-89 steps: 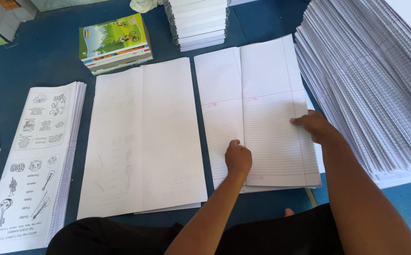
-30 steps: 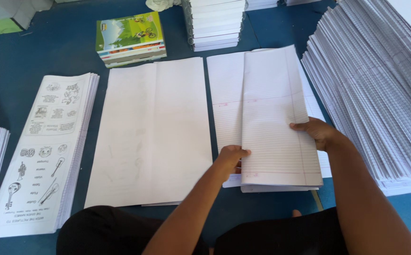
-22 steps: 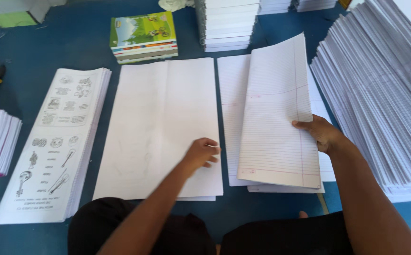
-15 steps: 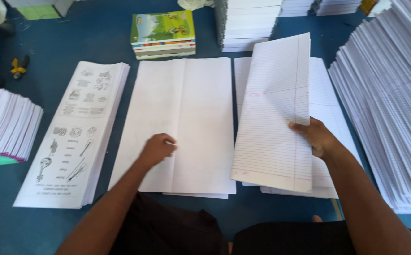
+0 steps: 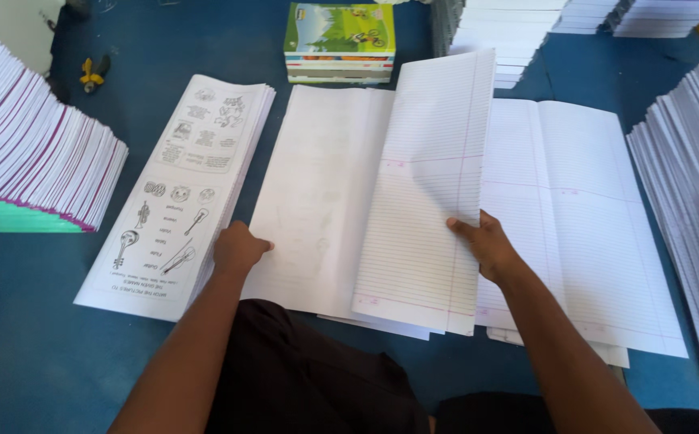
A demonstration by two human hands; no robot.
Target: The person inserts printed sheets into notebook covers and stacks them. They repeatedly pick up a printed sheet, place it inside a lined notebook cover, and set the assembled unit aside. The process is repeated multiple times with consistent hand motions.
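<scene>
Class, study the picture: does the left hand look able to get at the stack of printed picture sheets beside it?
Probably yes. The left hand rests right at the edge of the printed picture sheets, holds nothing, and nothing lies between them.

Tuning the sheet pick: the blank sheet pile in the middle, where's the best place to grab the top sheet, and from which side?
Probably the near left corner of the blank sheet pile, from the left side. That edge is exposed where the left hand rests. The pile's right part is covered by the folded ruled sheet held in the right hand, and the printed picture sheets lie just left, so come in low and flat.
</scene>
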